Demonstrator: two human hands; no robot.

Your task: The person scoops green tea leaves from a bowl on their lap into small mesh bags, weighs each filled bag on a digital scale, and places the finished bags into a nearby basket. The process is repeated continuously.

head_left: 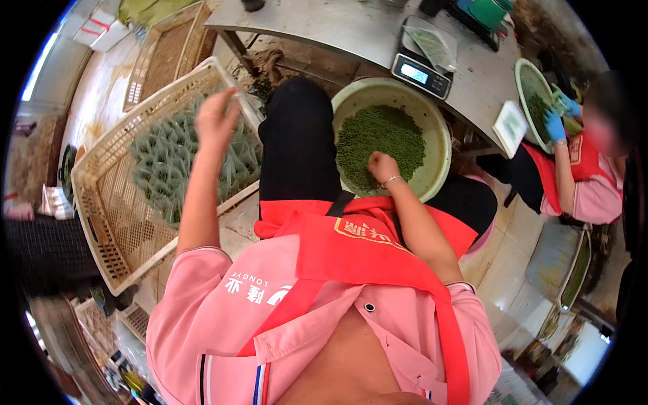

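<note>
Two basins: one near (437,128), one far right (530,79). Two large crates, near left (125,233) and upper left (138,77); smaller crates (94,327) lower left, too blurred to count. Clear bags (169,155), many, too crowded to count. Green grains (385,131), countless. One table (317,27), one lit scale (420,73), one green tub (490,12). One co-worker (590,196), two blue gloves (555,126) (567,106), two red aprons (351,253) (594,163).

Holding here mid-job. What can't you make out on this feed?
All in the head view:
Inside the right hand: hidden by its curled fingers.
Bottom of the basin: covered by the green grains.
Crate floor under the plastic bags: covered by them.
Dark object at top: cut off by the picture's edge.
</note>
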